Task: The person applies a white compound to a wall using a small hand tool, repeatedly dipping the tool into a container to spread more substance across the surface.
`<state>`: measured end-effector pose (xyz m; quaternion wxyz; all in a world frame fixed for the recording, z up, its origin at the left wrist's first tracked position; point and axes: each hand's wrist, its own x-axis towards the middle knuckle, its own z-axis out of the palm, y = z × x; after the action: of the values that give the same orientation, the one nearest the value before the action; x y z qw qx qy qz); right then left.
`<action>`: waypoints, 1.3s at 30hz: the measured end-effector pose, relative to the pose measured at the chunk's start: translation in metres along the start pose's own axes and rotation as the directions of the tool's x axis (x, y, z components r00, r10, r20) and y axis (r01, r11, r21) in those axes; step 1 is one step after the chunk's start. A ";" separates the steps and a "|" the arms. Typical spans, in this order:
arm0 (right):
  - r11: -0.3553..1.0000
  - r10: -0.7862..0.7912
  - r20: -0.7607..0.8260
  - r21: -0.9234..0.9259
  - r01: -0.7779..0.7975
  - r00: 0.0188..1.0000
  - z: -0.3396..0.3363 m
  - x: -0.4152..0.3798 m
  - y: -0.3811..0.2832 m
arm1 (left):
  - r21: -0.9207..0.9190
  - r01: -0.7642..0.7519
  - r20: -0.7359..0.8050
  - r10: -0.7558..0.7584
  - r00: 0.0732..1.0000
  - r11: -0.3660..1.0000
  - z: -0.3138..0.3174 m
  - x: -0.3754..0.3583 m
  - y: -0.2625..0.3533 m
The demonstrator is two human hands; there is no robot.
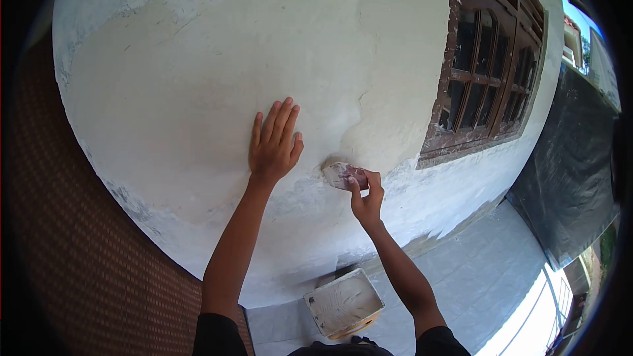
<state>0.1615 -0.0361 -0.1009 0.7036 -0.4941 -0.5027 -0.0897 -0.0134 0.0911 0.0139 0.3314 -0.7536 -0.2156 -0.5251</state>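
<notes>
My left hand [273,142] lies flat on the pale plastered wall [198,79], fingers spread and pointing up. It holds nothing. My right hand [366,198] grips a small putty-smeared scraper [343,175] and presses its blade against the wall, just right of the left hand. The blade sits at the lower end of a crack and a raised patch of plaster [369,125].
A square tub of white putty [343,303] stands on the tiled floor [475,270] below my arms. A brown wooden window frame [484,72] is set in the wall to the right. Black sheeting [573,178] hangs at far right. A woven brown surface [72,237] fills the left.
</notes>
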 end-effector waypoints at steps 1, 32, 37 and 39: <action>1.000 0.000 0.004 0.006 0.000 1.000 0.002 0.004 0.004 | 0.004 0.000 -0.001 0.000 1.000 1.000 0.000 0.000 0.000; 0.945 -0.240 0.122 -0.200 0.260 0.963 -0.018 0.059 0.025 | 0.066 0.021 -0.003 -0.020 1.000 0.998 0.007 -0.004 0.003; 0.947 0.073 -0.242 0.322 0.009 0.968 -0.036 0.084 0.019 | 0.071 0.025 -0.011 -0.024 1.000 0.997 0.008 -0.003 0.003; 0.988 -0.113 0.001 0.102 0.113 0.994 -0.031 0.069 0.024 | 0.070 0.019 -0.017 -0.018 1.000 0.997 0.008 -0.003 0.003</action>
<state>0.2281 -0.0228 -0.0603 0.7200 -0.4286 -0.5361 -0.1021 -0.0070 0.0943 0.0085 0.3545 -0.7353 -0.2382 -0.5263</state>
